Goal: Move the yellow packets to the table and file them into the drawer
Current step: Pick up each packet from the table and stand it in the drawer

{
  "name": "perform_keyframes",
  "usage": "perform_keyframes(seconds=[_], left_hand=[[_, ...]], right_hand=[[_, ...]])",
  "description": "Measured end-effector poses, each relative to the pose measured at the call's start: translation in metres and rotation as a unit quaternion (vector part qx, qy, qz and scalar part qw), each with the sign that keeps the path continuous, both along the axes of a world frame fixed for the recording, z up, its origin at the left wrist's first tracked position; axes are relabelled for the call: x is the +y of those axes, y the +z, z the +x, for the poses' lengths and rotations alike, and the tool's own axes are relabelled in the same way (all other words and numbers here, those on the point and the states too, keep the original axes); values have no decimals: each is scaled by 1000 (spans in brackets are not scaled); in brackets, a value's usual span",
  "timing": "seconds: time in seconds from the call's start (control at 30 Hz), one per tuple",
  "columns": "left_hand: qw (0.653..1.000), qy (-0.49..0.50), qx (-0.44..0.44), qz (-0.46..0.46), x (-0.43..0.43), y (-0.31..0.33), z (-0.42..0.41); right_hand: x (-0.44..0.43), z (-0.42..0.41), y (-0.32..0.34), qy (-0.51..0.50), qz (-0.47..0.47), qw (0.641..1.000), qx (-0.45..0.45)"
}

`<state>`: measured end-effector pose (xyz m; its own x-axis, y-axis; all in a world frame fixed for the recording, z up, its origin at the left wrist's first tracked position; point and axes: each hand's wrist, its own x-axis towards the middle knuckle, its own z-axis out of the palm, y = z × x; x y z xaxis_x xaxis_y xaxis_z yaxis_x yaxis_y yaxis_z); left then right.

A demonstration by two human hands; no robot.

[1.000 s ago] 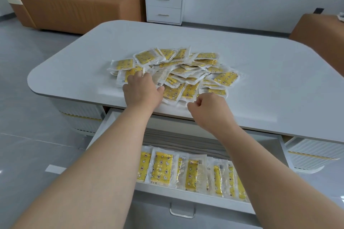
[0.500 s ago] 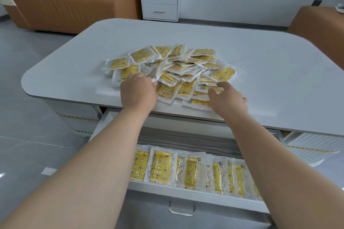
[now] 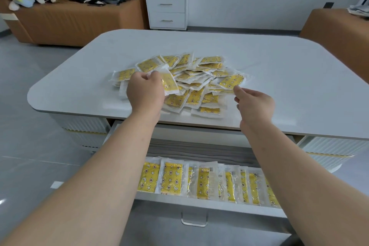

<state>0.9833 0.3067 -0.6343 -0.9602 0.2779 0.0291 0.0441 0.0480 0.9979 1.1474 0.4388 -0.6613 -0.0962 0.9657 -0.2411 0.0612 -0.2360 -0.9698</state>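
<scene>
The left hand [image 3: 145, 91] grips one packet [image 3: 169, 84] by its clear edge, fingers curled round it, and holds it tilted just above the left side of the pile of yellow packets [image 3: 201, 78] that lies loose on the white table [image 3: 289, 70]. The right hand [image 3: 256, 103] has its fingers curled with the tips at the edge of a packet on the pile's right side, though I cannot tell whether it pinches it. Below the table's near edge the drawer [image 3: 211, 204] stands open, with a row of packets [image 3: 201, 182] filed upright along its front.
</scene>
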Motion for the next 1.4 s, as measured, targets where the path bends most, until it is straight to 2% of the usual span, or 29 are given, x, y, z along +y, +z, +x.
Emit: perform_keyframes(seconds=[0.07,0.17,0.37,0.47,0.6,0.8,1.1,1.2,1.3,1.4], left_hand=[[991,-10,-106,80,-3,3,6],[972,-14,-196,129,-8,7,15],[950,-67,-274,133,-19,11,35],[941,-141,-288,108,-25,10,37],[946,-177,-260,74,-34,9,40],[953,-202,-226,7,-49,7,33],[956,-218,-181,-75,-68,-1,12],[948,-237,-159,-142,-78,-7,0],[936,-231,-87,-250,-88,-15,-11],[886,-217,13,-410,-99,-22,-19]], right_hand=[[1,4,0,-12,8,1000,12],[-1,13,5,-19,2,998,55],[-9,26,8,-53,3,995,84],[-12,32,8,-49,-18,993,105],[-19,36,8,3,-56,989,139],[-28,33,5,111,-42,978,169],[-48,14,-4,283,55,958,12],[-54,6,-11,319,79,944,-40],[-60,0,-17,362,101,921,-98],[-66,-6,-22,392,137,894,-167]])
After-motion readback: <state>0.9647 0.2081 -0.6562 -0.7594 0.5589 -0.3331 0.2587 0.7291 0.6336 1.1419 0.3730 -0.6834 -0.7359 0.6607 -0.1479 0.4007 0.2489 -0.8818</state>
